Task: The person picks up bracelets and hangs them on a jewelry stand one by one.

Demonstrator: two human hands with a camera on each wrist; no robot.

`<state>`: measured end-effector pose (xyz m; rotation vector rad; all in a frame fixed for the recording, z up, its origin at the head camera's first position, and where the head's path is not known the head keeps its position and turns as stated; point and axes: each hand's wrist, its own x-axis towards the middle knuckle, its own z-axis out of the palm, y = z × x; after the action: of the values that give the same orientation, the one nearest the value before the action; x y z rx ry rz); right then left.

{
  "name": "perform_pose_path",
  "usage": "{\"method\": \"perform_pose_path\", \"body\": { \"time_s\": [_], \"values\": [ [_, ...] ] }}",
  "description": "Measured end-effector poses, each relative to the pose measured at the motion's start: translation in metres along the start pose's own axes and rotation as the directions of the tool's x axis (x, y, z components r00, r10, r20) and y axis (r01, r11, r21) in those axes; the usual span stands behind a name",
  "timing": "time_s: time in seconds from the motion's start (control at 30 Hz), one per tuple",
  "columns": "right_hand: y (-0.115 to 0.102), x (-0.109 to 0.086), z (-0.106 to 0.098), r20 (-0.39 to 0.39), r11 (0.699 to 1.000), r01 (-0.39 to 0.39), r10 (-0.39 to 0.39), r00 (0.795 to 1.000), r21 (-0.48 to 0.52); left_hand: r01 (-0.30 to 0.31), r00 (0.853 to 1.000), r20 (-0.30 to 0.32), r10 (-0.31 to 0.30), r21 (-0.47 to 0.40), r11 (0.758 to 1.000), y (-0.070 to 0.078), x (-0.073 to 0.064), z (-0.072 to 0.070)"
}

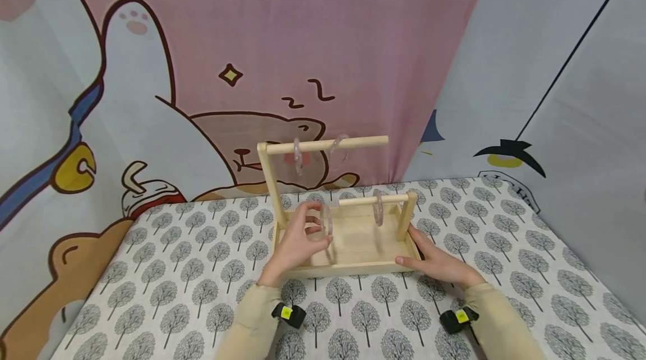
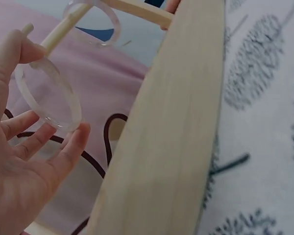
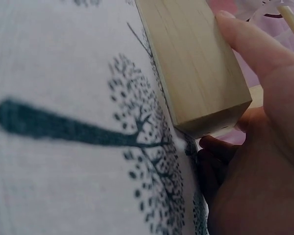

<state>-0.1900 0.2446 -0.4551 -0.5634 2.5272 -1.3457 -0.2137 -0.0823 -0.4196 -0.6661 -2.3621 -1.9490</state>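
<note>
My left hand [image 1: 298,242] pinches a pale translucent bangle [image 2: 76,107] between thumb and fingertips, thumb at its top and fingers at its lower edge. It is upright beside the free end of the lower bar [image 1: 355,201] of a wooden display stand [image 1: 348,269]; in the left wrist view it overlaps that bar. Another bangle [image 1: 381,215] hangs farther right on the same bar. The stand's right front corner is gripped by my right hand [image 1: 441,263], the thumb on the front wall and the fingers round the side, partly hidden.
Above the tray runs a longer upper bar [image 1: 365,141], fixed at the left post, with two bangles on it, one left [image 1: 298,159] and one right [image 1: 331,150]. A tree-print cloth [image 1: 202,287] covers the table. Behind hangs a cartoon curtain [image 1: 353,40].
</note>
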Motion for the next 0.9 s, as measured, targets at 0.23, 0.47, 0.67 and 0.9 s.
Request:
{"method": "perform_pose_path", "body": {
  "time_s": [0.23, 0.47, 0.67, 0.9],
  "values": [
    [-0.002, -0.001, 0.0, -0.003, 1.0, -0.005, 0.005, 1.0, 0.0, -0.036, 0.999, 0.018, 0.037, -0.04, 0.999, 0.019, 0.007, 0.006],
    [-0.001, -0.001, 0.0, -0.002, 1.0, -0.006, 0.006, 1.0, 0.001, -0.065, 0.998, 0.005, 0.065, 0.002, 0.998, 0.012, 0.018, 0.011],
    [0.0, -0.001, -0.001, -0.005, 1.0, -0.009, 0.009, 1.0, 0.002, -0.058, 0.997, 0.04, 0.059, -0.02, 0.998, 0.012, 0.026, 0.019],
    [0.002, 0.0, 0.0, -0.002, 1.0, -0.002, 0.002, 1.0, 0.009, -0.036, 0.996, 0.077, 0.039, -0.029, 0.999, 0.013, 0.034, 0.029]
  ]
}}
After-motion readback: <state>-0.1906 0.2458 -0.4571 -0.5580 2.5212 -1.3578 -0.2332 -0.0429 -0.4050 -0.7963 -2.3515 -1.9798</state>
